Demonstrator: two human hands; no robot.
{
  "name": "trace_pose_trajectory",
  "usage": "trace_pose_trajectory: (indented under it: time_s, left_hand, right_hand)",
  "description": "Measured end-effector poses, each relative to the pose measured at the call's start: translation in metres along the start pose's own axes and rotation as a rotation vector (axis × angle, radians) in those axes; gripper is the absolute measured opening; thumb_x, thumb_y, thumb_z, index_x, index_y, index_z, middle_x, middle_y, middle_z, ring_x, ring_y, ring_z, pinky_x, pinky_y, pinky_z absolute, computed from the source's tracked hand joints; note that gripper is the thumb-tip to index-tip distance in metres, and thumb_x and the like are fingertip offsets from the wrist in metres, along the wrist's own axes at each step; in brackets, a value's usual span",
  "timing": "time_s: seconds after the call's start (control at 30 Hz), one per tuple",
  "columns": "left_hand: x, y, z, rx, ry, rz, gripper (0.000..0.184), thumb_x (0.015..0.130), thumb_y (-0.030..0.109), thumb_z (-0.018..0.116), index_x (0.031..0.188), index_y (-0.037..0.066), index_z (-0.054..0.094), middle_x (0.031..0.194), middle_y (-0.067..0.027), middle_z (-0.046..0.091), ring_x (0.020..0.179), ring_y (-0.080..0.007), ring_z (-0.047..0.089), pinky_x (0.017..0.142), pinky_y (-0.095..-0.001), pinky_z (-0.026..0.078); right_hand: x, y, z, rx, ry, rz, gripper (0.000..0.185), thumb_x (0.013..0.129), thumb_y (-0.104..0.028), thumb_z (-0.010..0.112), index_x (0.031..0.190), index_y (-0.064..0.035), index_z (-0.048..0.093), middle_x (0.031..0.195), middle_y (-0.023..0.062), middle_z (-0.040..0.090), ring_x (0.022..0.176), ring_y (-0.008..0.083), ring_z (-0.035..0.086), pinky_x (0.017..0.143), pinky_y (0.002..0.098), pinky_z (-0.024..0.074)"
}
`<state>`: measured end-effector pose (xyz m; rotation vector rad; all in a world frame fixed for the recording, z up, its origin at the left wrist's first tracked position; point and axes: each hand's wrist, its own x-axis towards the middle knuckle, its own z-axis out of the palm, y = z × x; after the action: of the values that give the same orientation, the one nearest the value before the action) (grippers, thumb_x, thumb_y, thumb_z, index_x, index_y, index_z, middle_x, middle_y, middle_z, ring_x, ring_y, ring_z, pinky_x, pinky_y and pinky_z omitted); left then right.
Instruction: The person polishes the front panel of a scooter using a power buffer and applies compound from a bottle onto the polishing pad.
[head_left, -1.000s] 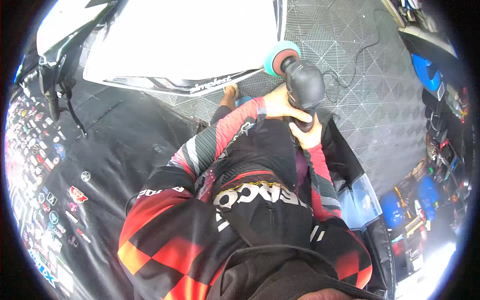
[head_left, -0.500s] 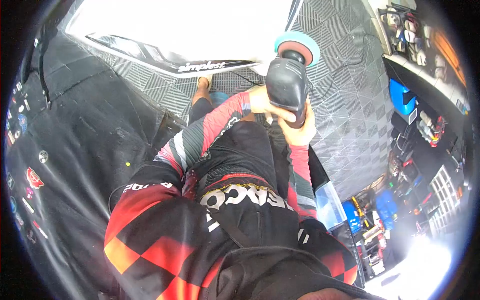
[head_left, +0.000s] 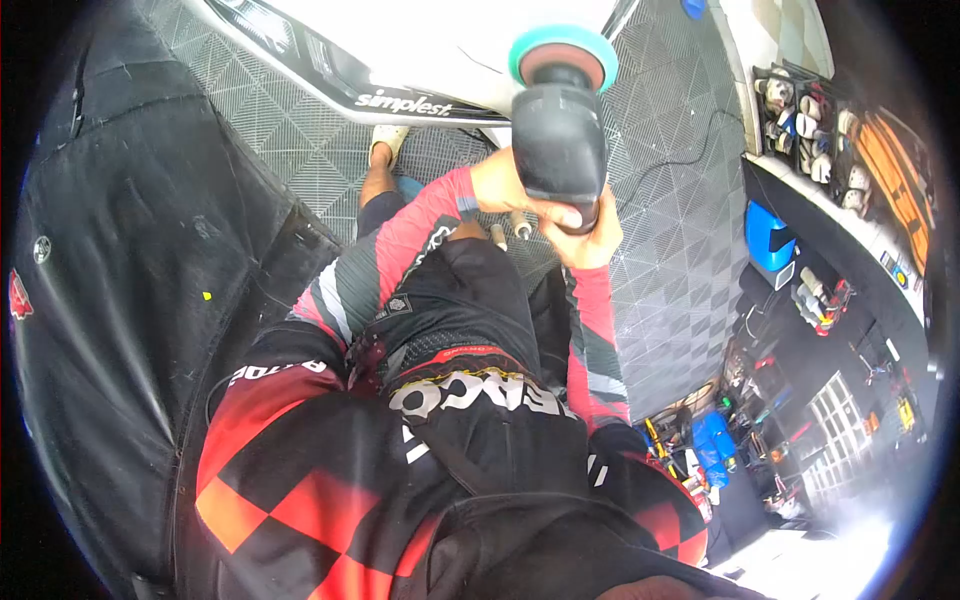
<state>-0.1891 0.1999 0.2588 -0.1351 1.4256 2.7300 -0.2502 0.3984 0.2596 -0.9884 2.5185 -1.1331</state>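
Note:
A black power polisher (head_left: 557, 145) with a round teal and reddish-brown pad (head_left: 563, 56) is held out in front of me by both hands. My left hand (head_left: 505, 188) is closed around the left side of its body, thumb across the handle. Lower and to the right, my right hand (head_left: 590, 238) wraps the handle end. The pad faces away from me, over the edge of a glossy white panel (head_left: 430, 40) with black trim lettered "simplest." Whether it touches the panel I cannot tell.
Black sheeting with stickers (head_left: 120, 260) covers the left side. Grey tiled floor (head_left: 670, 220) carries a dark cord (head_left: 690, 155). Shelves at right hold pads (head_left: 800, 115), a blue container (head_left: 768, 238) and tools. My foot in a light shoe (head_left: 390, 138) is below the panel.
The view has swung right, so more shelving shows. Both hands have moved left and slightly up in view with the polisher, whose pad now points more straight ahead. The grip looks unchanged.

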Motion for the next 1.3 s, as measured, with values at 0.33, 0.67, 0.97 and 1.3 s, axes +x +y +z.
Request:
trace_pose_trajectory:
  time_s: [0.33,0.67,0.97,1.3]
  left_hand:
    - [0.003,-0.024,-0.009,-0.027,-0.076,0.101,0.071,0.065,0.013,0.094,0.126,0.007,0.059,0.115,-0.0036,0.067,0.107,-0.0150,0.062,0.095,-0.0341,0.052]
    - [0.019,0.045,-0.043,-0.299,-0.123,0.260,0.069,0.073,0.007,0.088,0.134,0.005,0.055,0.129,-0.0084,0.063,0.120,-0.0202,0.059,0.103,-0.0367,0.049]
    - [-0.007,0.020,0.002,-0.151,-0.060,-0.162,0.064,0.069,0.022,0.093,0.122,0.006,0.062,0.112,-0.0053,0.069,0.103,-0.0151,0.063,0.092,-0.0336,0.052]
    - [0.005,0.069,-0.057,-0.069,-0.157,0.071,0.068,0.067,0.022,0.094,0.123,0.005,0.060,0.115,-0.0071,0.067,0.109,-0.0182,0.062,0.095,-0.0367,0.051]
  right_hand:
    - [-0.007,-0.006,0.002,-0.079,0.025,0.017,0.094,0.059,-0.026,0.090,0.139,0.0014,0.050,0.121,0.0221,0.066,0.111,0.0323,0.068,0.096,0.0401,0.0537]
    - [0.080,-0.089,0.002,-0.118,0.068,-0.144,0.088,0.063,-0.018,0.087,0.142,-0.0044,0.050,0.128,0.0184,0.064,0.113,0.0295,0.067,0.097,0.0371,0.0535]
    - [-0.028,-0.049,-0.003,-0.055,-0.012,0.365,0.094,0.058,-0.025,0.090,0.140,-0.0012,0.051,0.116,0.0210,0.069,0.104,0.0302,0.071,0.091,0.0391,0.0555]
    - [0.076,-0.091,0.020,-0.092,0.169,-0.082,0.096,0.056,-0.035,0.095,0.136,0.0003,0.055,0.111,0.0197,0.070,0.097,0.0332,0.072,0.084,0.0394,0.0576]
